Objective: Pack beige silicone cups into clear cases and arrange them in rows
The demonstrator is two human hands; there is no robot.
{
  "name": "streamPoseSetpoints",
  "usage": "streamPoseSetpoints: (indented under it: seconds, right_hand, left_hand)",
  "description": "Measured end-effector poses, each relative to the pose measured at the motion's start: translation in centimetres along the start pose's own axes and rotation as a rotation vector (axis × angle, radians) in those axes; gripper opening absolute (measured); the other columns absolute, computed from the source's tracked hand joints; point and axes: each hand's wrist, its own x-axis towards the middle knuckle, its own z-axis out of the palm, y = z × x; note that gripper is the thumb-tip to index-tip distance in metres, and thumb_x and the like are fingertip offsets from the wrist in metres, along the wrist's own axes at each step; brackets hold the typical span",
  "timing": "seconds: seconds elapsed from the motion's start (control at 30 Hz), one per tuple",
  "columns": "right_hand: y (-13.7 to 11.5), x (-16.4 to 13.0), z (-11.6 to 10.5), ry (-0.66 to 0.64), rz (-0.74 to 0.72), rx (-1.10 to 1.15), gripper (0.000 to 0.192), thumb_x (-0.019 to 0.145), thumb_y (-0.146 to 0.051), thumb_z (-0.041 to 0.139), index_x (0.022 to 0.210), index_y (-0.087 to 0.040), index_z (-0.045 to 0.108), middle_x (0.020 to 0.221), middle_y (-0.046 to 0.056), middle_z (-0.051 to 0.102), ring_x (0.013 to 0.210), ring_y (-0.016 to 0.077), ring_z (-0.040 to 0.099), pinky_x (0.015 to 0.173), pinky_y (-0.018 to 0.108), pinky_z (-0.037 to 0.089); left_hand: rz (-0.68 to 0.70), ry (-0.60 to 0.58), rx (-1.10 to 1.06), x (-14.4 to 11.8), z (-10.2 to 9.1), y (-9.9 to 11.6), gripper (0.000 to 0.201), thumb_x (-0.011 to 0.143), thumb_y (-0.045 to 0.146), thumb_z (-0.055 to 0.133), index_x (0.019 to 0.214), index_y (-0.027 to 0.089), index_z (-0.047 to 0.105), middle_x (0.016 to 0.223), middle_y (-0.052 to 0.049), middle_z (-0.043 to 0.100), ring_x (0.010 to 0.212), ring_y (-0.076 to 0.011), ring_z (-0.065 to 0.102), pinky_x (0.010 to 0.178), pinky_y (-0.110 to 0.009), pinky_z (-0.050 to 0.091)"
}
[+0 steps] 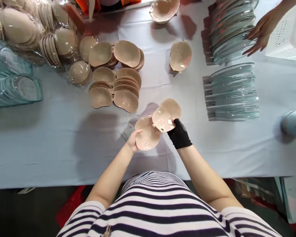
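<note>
Striped shirt (162, 204) at the bottom edge; both my forearms reach out over the pale table (51, 148).

My left hand (133, 141), bare, grips the near cup (148, 135) at its left edge, fingers curled around the rim. My right hand (179, 134), in a black glove, pinches the far cup (165, 115) at its lower right edge. The two beige cups meet at a small clasp (150, 117) between them; I can't tell whether it is hooked. The pair is held just above the table, near its front middle, casting a shadow to the left.

Beyond, left of centre: a stack of joined pairs (114, 92), and another stack (118, 54) behind it. A single folded piece (180, 55) lies apart to the right.

Right side: clear trays (232, 95) stacked in a row, a second row (230, 29) farther back. Another person's hand (259, 31) rests on that far row, beside a white basket (288, 33).

Far left: bagged cups (27, 29) in clear plastic, more clear trays (12, 89) beneath. At the far edge, one more piece (164, 10).
</note>
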Motion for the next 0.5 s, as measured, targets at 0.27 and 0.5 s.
streamPoseSetpoints:
  seconds: [0.27, 0.5]
  right_hand:
    - [-1.0, -2.9, 0.3, -0.048, 0.164, 0.095, 0.038, 0.071, -0.024, 0.068, 0.108, -0.016, 0.061, 0.103, 0.008, 0.074, 0.100, 0.0259, 0.069, 0.087, 0.042, 0.059]
    - [0.2, -4.7, -0.4, -0.079, 0.185, 0.037, 0.038, 0.068, -0.030, 0.073, 0.103, -0.021, 0.062, 0.105, 0.007, 0.074, 0.096, 0.0270, 0.071, 0.086, 0.044, 0.060]
  left_hand:
    - [-0.093, 0.228, -0.012, -3.1, -1.9, -1.8, 0.056, 0.083, 0.058, 0.054, 0.124, 0.020, 0.060, 0.115, -0.012, 0.070, 0.123, -0.0363, 0.056, 0.103, -0.050, 0.045]
    - [-0.161, 0.254, 0.005, -4.3, -3.4, -3.6, 0.066, 0.085, 0.072, 0.046, 0.118, 0.018, 0.064, 0.110, -0.013, 0.071, 0.124, -0.0369, 0.056, 0.101, -0.049, 0.046]
